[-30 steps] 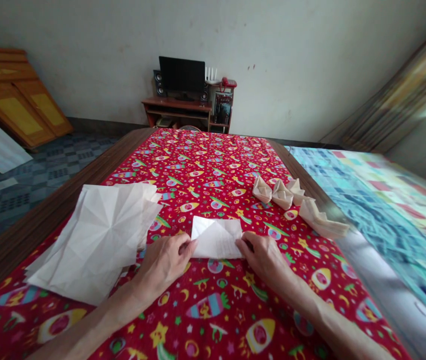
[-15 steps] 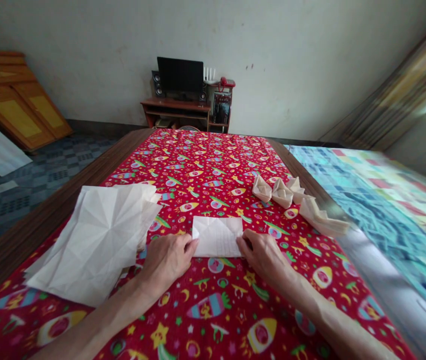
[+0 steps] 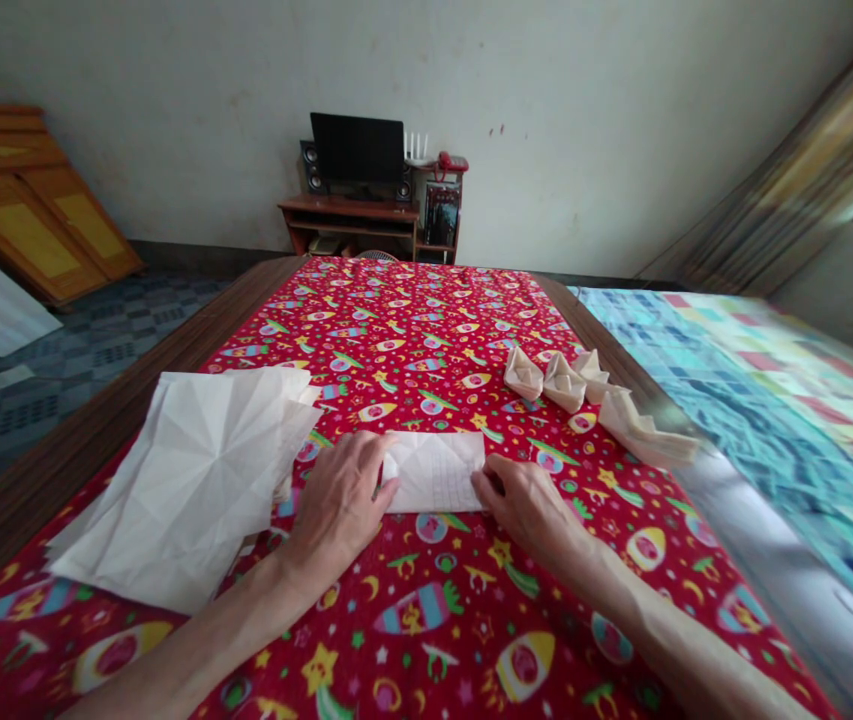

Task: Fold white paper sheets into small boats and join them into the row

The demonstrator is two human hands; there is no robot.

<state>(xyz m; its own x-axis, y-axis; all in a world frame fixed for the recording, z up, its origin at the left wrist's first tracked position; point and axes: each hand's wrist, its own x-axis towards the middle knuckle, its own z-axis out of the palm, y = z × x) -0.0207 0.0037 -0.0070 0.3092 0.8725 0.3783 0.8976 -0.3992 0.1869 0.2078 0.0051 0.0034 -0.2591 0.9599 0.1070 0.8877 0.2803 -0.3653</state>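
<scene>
Head view, technician: State the position of the folded paper (image 3: 437, 475).

Inspector: It lies on the red patterned cloth (image 3: 366, 345) that covers the worktop (image 3: 171, 352), with one hand at each end. Crease lines show on its upper face, with faint ruled lines on the right half.

Technician: Report the left hand (image 3: 340, 497).

Inspector: It contacts the left end. The forefinger is at the far corner, the thumb nearer, with a gap between them. Whether these fingers grip, I cannot tell.

Technician: Report the right hand (image 3: 527, 502).

Inspector: Thumb and curled forefinger pinch the right edge. The remaining fingers are folded toward the palm.

Technician: Identify adjacent items.

Inspector: Left side: a stack of creased sheets (image 3: 201, 475), edges uneven. Right side: three small folded shapes (image 3: 565, 385), grouped; just beside them, a longer folded piece (image 3: 643, 432) at the cloth's right edge. Beyond the worktop: a monitor (image 3: 357, 150) on a desk (image 3: 347, 207).
</scene>
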